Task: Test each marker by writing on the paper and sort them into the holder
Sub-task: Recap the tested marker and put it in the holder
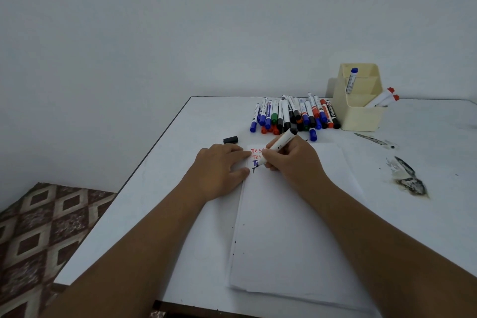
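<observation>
R hand (pixel 291 160) grips an uncapped black marker (pixel 280 144), tip down on the paper (pixel 289 227) beside a black "T". Above it: two red lines and a blue one, prob. "Test", partly hidden. L hand (pixel 219 170) lies flat on the sheet's left edge. Black cap (pixel 230 139) sits just beyond it on the table (pixel 160 188). Marker pile (pixel 294 116) touches the cream holder (pixel 360 100), w/ one blue-capped marker (pixel 351 80) in its back compartment, two red-capped markers (pixel 384 98) in front.

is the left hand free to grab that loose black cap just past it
Probably yes: the left hand only lies flat on the paper, empty, and the black cap sits on bare table just beyond its fingertips.
</observation>
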Action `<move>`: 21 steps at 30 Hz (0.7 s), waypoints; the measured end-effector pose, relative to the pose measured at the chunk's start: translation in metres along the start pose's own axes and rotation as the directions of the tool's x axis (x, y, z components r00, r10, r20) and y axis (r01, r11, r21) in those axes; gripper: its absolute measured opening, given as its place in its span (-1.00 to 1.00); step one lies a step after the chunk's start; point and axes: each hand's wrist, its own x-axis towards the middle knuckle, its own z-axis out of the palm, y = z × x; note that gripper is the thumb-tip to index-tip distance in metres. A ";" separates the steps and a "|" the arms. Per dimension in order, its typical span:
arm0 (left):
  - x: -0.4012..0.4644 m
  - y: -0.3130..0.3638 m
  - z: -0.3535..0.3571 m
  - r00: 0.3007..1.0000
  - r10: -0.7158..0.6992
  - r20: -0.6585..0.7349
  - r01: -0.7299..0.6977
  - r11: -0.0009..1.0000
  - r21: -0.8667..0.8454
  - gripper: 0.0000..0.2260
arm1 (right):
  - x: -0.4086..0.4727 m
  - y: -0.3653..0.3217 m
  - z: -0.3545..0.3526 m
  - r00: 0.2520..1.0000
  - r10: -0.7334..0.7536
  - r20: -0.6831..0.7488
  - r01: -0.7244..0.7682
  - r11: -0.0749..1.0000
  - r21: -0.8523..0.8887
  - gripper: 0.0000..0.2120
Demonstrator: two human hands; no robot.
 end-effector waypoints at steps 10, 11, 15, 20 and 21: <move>0.000 0.000 -0.001 1.000 -0.004 0.005 0.004 1.000 -0.010 -0.46 | -0.004 0.000 0.001 1.000 -0.013 -0.009 0.012 0.999 -0.032 -0.90; 0.000 0.000 -0.001 1.000 -0.004 0.007 0.004 1.000 -0.004 -0.47 | -0.003 0.000 0.001 1.000 -0.016 -0.013 0.015 0.999 -0.047 -0.88; 0.001 0.001 -0.001 1.000 -0.005 0.012 0.005 1.000 0.017 -0.56 | -0.001 0.002 0.002 1.000 0.000 -0.032 -0.003 0.997 -0.082 -0.79; 0.001 0.000 0.000 1.000 -0.013 0.018 0.013 1.000 0.012 -0.56 | -0.001 0.000 0.002 1.000 0.021 -0.005 -0.021 0.996 -0.092 -0.79; 0.001 -0.001 0.000 1.000 -0.011 0.012 0.011 1.000 0.014 -0.56 | -0.002 -0.001 0.002 1.000 0.021 -0.010 -0.022 0.995 -0.099 -0.81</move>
